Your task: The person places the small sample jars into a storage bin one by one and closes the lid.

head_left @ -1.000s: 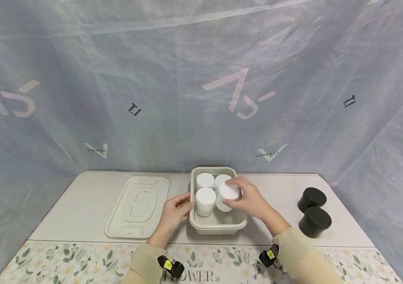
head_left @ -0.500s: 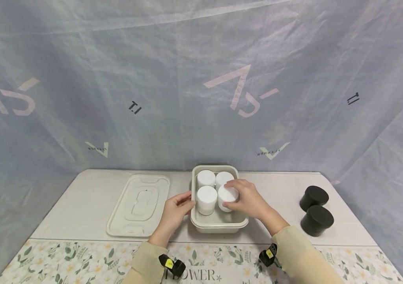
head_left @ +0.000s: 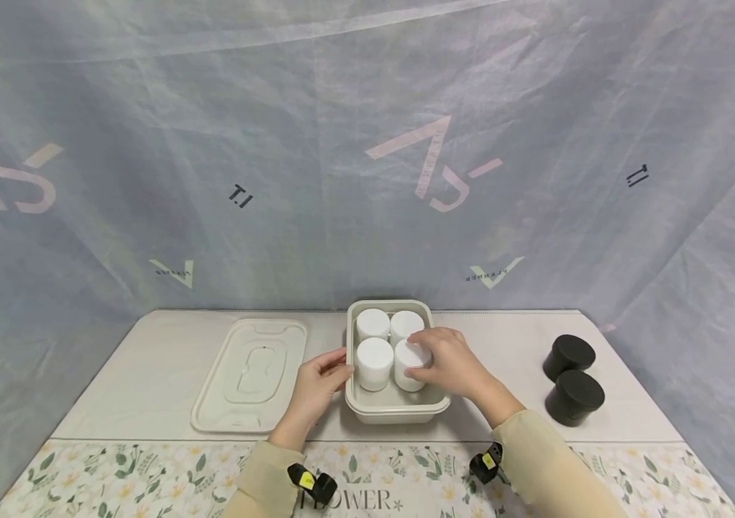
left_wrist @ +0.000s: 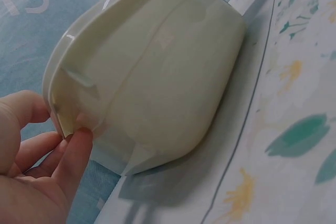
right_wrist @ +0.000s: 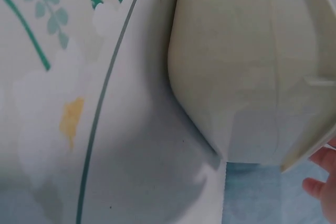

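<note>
Several white lidded jars (head_left: 375, 363) stand in two rows inside a cream plastic bin (head_left: 400, 411). My right hand (head_left: 454, 363) grips the front right jar (head_left: 409, 375) around its top, thumb at the near side and fingers at the far side. That jar stands upright beside the front left one. On the bin's left side, my left hand (head_left: 316, 385) pinches the rim; the left wrist view shows its fingers (left_wrist: 76, 153) under the lip. In the right wrist view only the bin's outer wall and part of my right hand (right_wrist: 325, 182) show, the jars being hidden.
A flat cream lid (head_left: 254, 374) lies on the table left of the bin. Two black lidded jars, a rear one (head_left: 569, 356) and a front one (head_left: 574, 398), stand at the far right. Behind the table hangs a grey-blue cloth (head_left: 316, 180).
My right hand has lowered the white jar into the front right spot of the bin, level with its neighbour. The left hand has stayed at the rim.
</note>
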The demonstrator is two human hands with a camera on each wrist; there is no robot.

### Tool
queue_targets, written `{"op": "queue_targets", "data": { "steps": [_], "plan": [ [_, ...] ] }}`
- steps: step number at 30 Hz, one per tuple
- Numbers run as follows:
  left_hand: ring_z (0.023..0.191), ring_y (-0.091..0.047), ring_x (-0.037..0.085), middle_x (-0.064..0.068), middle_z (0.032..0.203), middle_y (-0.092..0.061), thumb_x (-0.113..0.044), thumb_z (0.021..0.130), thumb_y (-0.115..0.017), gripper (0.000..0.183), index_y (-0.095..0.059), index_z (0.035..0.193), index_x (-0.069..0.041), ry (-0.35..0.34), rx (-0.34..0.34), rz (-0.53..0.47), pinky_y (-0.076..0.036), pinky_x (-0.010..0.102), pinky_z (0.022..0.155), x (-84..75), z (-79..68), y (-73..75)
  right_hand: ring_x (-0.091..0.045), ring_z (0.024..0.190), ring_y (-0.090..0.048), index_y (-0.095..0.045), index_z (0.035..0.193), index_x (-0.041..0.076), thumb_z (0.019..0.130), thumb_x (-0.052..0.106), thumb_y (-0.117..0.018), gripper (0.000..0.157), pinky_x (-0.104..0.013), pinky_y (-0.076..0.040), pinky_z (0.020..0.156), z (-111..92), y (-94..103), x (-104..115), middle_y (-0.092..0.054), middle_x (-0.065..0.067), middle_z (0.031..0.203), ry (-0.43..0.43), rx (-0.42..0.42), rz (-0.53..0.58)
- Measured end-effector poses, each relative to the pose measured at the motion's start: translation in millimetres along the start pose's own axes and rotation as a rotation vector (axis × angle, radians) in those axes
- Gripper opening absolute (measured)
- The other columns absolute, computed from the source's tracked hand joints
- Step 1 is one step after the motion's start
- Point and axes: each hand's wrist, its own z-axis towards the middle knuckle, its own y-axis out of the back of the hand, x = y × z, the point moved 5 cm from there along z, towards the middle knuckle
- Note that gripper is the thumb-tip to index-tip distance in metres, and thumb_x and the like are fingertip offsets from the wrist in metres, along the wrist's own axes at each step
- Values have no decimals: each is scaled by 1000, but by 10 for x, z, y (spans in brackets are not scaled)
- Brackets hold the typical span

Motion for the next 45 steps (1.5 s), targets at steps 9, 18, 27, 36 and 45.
{"op": "queue_targets", "data": {
  "steps": [9, 18, 27, 36, 45],
  "plan": [
    [93, -63, 7, 20, 119, -62, -10, 87, -66, 43, -56, 128, 2, -5, -15, -4, -57, 22, 73, 15, 19, 13, -28, 110, -57, -65, 101, 12, 70, 35, -81, 42, -52, -39, 100, 43, 42, 93, -66, -6, 111, 29, 8, -126],
    [96, -63, 10, 19, 119, -62, -11, 87, -66, 43, -56, 128, 1, 6, -5, 7, -57, 23, 76, 17, 8, -2, -29, 113, -55, -66, 103, 10, 72, 41, -79, 46, -50, -44, 92, -25, 57, 67, -63, -9, 117, 6, 25, -78],
    [98, -63, 11, 20, 121, -61, -11, 88, -65, 45, -54, 129, 2, 16, 8, 3, -57, 23, 77, 31, 21, -12, -34, 119, -53, -65, 111, 6, 81, 37, -73, 44, -54, -42, 100, -241, 234, -203, -59, -17, 126, -31, -123, 30],
    [98, -63, 11, 21, 122, -60, -11, 88, -65, 45, -54, 130, 3, 17, 13, -10, -56, 19, 74, 17, -2, -14, -39, 120, -50, -61, 118, 4, 85, 38, -68, 48, -58, -41, 98, -565, 464, -693, -55, -19, 130, -191, -160, -19],
    [100, -63, 12, 20, 124, -60, -12, 88, -65, 46, -53, 130, 2, 17, 7, -24, -56, 20, 76, -8, -19, -8, -45, 119, -44, -56, 122, -1, 88, 32, -65, 49, -66, -36, 92, -848, 740, -1110, -51, -26, 129, -367, -240, -104]
  ]
}}
